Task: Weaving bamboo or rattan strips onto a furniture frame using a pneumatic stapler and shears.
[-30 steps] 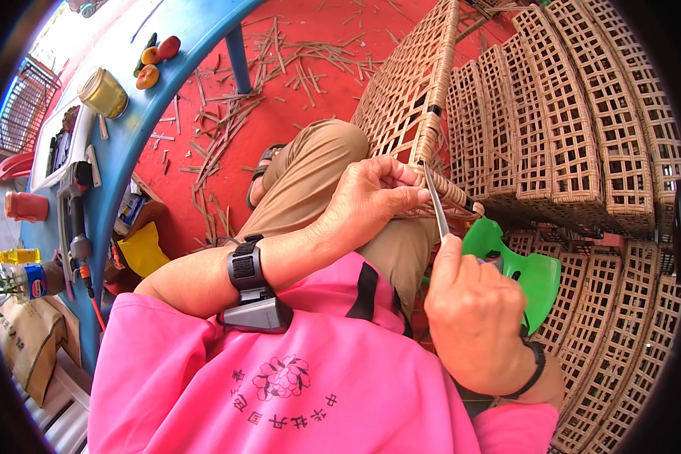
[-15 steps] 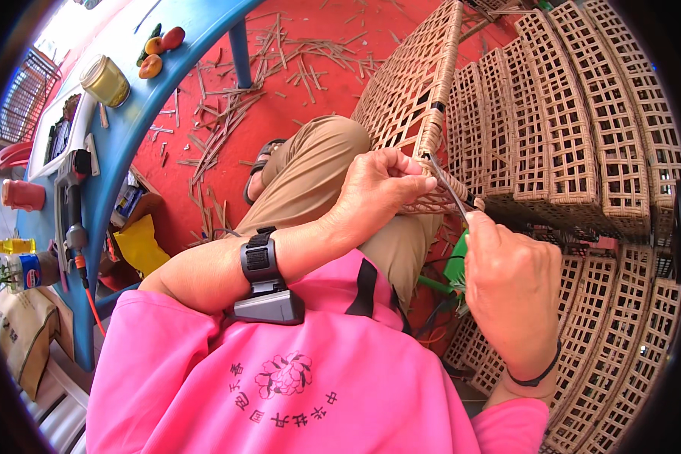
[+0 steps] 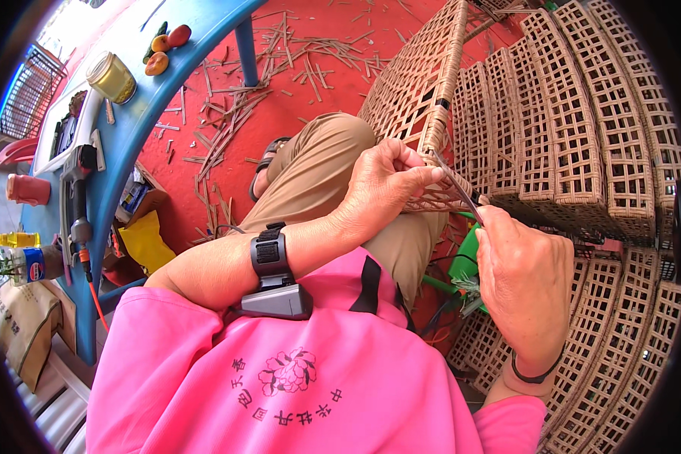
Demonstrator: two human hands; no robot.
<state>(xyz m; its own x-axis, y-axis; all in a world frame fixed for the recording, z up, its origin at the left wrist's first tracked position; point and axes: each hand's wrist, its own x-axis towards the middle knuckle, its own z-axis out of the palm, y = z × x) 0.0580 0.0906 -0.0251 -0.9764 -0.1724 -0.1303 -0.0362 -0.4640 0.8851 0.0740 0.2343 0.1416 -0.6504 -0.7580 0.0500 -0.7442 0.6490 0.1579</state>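
A light brown woven wicker panel (image 3: 410, 85) slants up from my lap, its wrapped edge toward the right. My left hand (image 3: 378, 181) is closed at the panel's near corner, thumb and forefinger pinching the wrapped edge. From beside those fingertips a thin greyish-brown flat strip (image 3: 457, 185) runs down to the right in a slight curve. Its other end is pinched in my right hand (image 3: 528, 284). Where the strip meets the weave, my left fingers partly hide it.
Stacked wicker pieces (image 3: 567, 129) fill the right side. On the left, a blue table (image 3: 140, 106) bears a glass jar (image 3: 112, 78), fruit (image 3: 159, 51), a pink cup (image 3: 29, 189) and a dark tool (image 3: 77, 197) with an orange cord. Cut strips (image 3: 231, 125) litter the red floor.
My right hand has shifted a little right and down, away from the panel. The strip looked straight before and now bows. My left hand keeps its pinch at the corner.
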